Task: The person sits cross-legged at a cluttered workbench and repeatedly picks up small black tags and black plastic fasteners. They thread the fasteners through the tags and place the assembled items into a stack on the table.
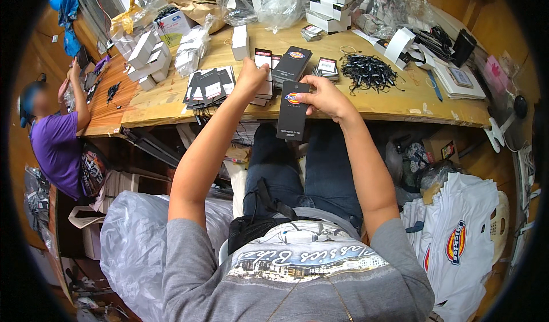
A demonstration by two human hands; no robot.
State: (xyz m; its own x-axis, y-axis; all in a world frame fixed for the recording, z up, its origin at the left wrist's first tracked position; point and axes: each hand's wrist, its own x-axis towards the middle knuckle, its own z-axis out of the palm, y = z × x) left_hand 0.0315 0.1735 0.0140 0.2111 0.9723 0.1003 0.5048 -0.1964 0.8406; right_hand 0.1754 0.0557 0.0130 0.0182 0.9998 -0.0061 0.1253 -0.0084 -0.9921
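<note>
Our right hand (330, 99) is clamped on a black tag (293, 121), thumb on its front face, near the upper right edge. The tag hangs upright just beyond the near edge of the desk (366, 108), above our lap, with a coloured logo near its top and small pale print low down. Our left hand (250, 79) is well up over the desk, fingers curled, at a pile of label cards (263, 58) with red tops and white fields; we cannot tell whether it grips one or only touches them. Our two hands are apart, with a stack of black tags (291, 66) between and beyond them.

Left of our left hand, more dark tags (211, 86) lie spread out. A white box (240, 43) stands behind it. To the right of the stack sit a small pile of stickers (327, 66) and a tangled heap of black cords (369, 73). White boxes (331, 6) are piled at the back. White shirts (443, 236) lie at our lower right, and a person in purple (54, 145) sits at the far left.
</note>
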